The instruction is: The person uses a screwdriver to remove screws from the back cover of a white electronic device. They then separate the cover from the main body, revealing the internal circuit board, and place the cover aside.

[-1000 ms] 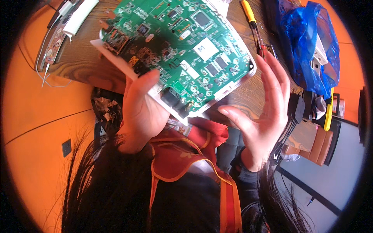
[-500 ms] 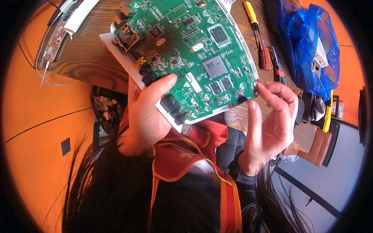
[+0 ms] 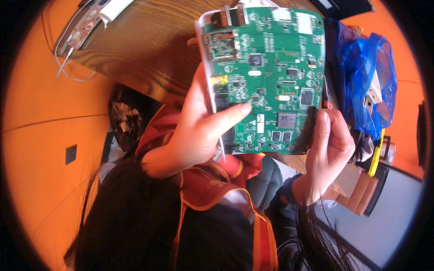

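A green circuit board (image 3: pixel 271 81) with chips and metal ports is held up before me, seated against a white plastic casing (image 3: pixel 205 49) whose edge shows along its left side. My left hand (image 3: pixel 192 135) grips board and casing from the left, thumb lying on the board's face and the other fingers hidden behind. At the board's lower right edge is my right hand (image 3: pixel 327 144), thumb and fingers pressed together in a pinch. What sits between them, if anything, is hidden. A dark shadow covers that corner of the board.
The wooden table (image 3: pixel 149 40) stretches behind the board. A blue plastic bag (image 3: pixel 366 58) with white devices inside lies at the right, a yellow-handled item (image 3: pixel 376 156) below it. A power strip (image 3: pixel 83 31) and white cable are at the far left. A dark bag (image 3: pixel 124 113) hangs below the table edge.
The board has turned to stand more upright and moved right, away from its earlier tilt. My left thumb now lies farther in on its face. My right hand has shifted slightly right and down.
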`<move>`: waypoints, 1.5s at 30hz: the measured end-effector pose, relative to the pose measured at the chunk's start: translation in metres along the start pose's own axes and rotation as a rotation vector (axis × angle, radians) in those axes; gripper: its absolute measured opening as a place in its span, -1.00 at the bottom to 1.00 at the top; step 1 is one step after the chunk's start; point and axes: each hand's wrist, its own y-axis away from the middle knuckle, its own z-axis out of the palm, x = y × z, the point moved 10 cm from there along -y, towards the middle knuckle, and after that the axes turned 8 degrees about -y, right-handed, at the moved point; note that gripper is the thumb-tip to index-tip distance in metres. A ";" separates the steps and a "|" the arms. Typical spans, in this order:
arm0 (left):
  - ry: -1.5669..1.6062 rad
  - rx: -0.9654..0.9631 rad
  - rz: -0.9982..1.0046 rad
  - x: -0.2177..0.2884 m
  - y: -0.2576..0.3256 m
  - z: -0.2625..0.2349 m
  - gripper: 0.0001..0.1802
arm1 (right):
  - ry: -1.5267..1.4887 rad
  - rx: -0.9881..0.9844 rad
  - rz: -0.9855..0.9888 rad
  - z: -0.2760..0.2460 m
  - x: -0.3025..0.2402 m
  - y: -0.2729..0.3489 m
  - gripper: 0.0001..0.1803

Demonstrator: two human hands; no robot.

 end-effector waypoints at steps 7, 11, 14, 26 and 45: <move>-0.091 -0.123 0.200 0.018 -0.001 0.015 -0.26 | 0.021 0.075 -0.002 -0.004 0.007 0.003 -0.88; 0.046 -0.351 0.109 0.023 0.009 0.038 0.03 | -0.242 0.136 0.023 -0.002 0.024 0.004 -0.83; 0.137 -0.397 0.049 0.025 0.012 0.047 0.06 | -0.295 0.093 0.050 0.004 0.034 0.003 -0.66; 0.162 -0.358 0.005 0.013 0.017 0.045 0.04 | -0.147 -0.025 -0.005 0.022 0.037 0.004 -0.59; 0.046 -0.235 0.198 0.025 0.003 0.039 -0.02 | -0.414 -0.050 0.162 0.046 0.087 0.011 -0.59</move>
